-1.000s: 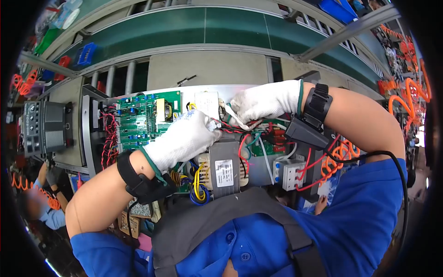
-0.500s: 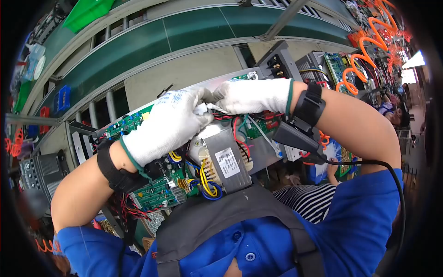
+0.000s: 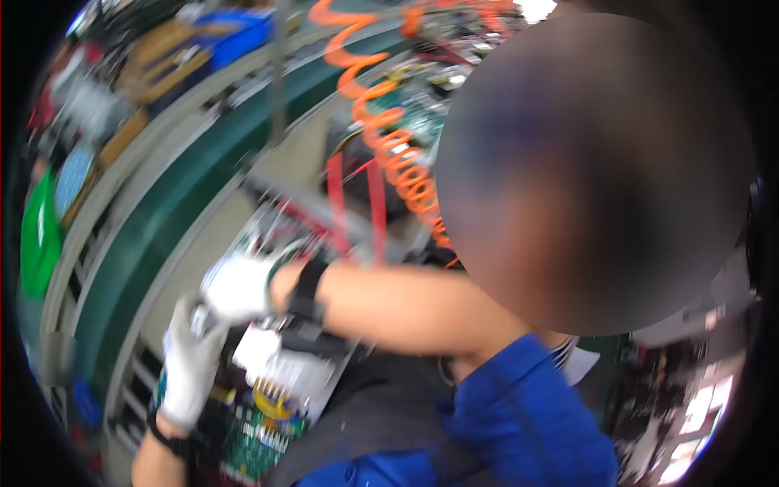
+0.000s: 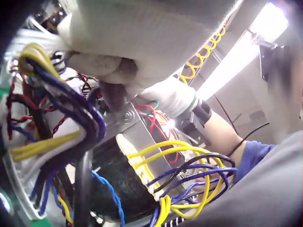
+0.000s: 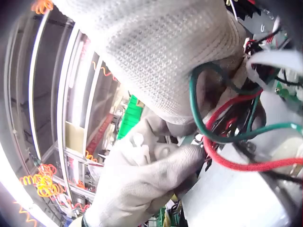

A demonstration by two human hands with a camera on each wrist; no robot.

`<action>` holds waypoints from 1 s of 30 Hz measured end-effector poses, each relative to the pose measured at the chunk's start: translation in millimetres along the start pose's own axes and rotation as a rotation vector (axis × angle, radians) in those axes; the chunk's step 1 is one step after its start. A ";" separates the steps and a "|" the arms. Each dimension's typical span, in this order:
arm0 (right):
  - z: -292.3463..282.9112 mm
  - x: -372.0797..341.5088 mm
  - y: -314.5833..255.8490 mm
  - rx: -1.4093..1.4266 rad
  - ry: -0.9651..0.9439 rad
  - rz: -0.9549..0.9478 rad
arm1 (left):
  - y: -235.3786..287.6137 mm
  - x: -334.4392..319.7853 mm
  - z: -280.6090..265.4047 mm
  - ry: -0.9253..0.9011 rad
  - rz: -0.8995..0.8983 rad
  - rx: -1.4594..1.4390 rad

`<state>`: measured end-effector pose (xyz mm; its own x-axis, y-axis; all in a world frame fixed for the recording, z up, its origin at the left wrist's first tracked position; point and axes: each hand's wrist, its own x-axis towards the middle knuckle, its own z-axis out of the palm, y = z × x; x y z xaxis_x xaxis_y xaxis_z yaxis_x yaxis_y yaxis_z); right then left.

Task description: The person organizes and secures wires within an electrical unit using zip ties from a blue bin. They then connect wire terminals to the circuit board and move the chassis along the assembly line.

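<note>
Both hands wear white knit gloves and work close together over an opened electrical unit. In the head view my left hand [image 3: 191,365] is lower left, its thumb and fingers bent towards my right hand [image 3: 239,288]. Between the left thumb and fingers sits a small white plastic connector [image 5: 139,150]. My right hand's curled fingers grip a bundle of dark wires [image 5: 232,116], right beside the left fingertips. A green wire [image 5: 196,106] and a red wire [image 5: 225,161] loop past them. Below the hands is a transformer [image 4: 113,184] with yellow wires [image 4: 180,146] along its edge.
A green circuit board [image 3: 260,442] lies near my body. Orange coiled hose [image 3: 381,122] hangs beyond the unit, and a green conveyor belt [image 3: 122,268] runs along the far side. A large round blur covers the upper right of the head view.
The head view has swung sharply to the right and blurred, so hands and unit now appear lower left. Both hands stay close together throughout.
</note>
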<state>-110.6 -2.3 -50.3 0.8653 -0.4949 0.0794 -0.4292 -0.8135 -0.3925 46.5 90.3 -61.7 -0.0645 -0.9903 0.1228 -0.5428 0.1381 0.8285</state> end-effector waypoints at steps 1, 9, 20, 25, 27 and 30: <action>-2.8 -3.7 -8.5 -0.004 -0.019 0.161 | -10.3 1.0 0.7 -0.053 -0.025 0.015; 22.0 -8.9 -10.4 0.057 -0.052 0.262 | 46.7 8.0 -3.8 -0.257 -0.524 0.044; 56.0 -2.8 -3.5 0.079 0.206 0.203 | 74.0 5.5 -6.4 -0.319 -0.575 0.112; 85.5 34.4 8.6 0.267 0.279 0.289 | 47.8 9.9 -19.8 -0.371 -0.323 0.207; 80.0 30.2 10.5 0.176 0.214 0.254 | 47.6 13.7 -18.5 -0.395 -0.382 0.262; 61.6 5.1 2.5 0.221 0.284 0.206 | 61.1 6.4 -13.9 -0.404 -0.398 0.232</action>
<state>-91.2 12.0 -107.3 0.6480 -0.7302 0.2168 -0.4931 -0.6191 -0.6112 24.5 92.6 -2.7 -0.1076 -0.8984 -0.4259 -0.7554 -0.2046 0.6225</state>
